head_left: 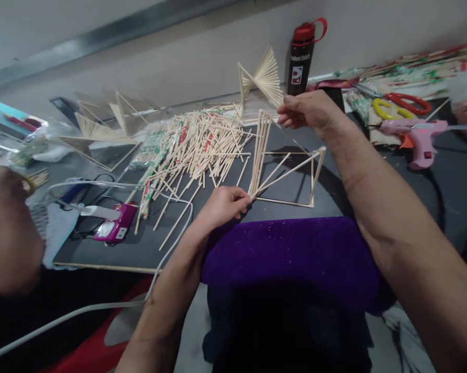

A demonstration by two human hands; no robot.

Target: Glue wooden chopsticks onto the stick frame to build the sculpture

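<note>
A frame of thin wooden sticks (283, 203) stands on the dark table in front of me, with a fan of upright sticks (259, 150) rising from its left side. My left hand (228, 205) pinches the frame's near left corner, at the foot of the fan. Beyond the fan's top end, my right hand (308, 110) has its thumb and fingers drawn together; anything between them is too small or hidden to tell. Behind the fingers stands a finished-looking twisted stick model (267, 77).
Loose sticks (202, 145) lie heaped left of the frame. A black bottle (300, 59), scissors (408, 103) and a pink glue gun (415, 135) are at the right. A white cable (171, 196) crosses near a purple power adapter (116, 223). Another person's blurred arm (11, 233) is at far left.
</note>
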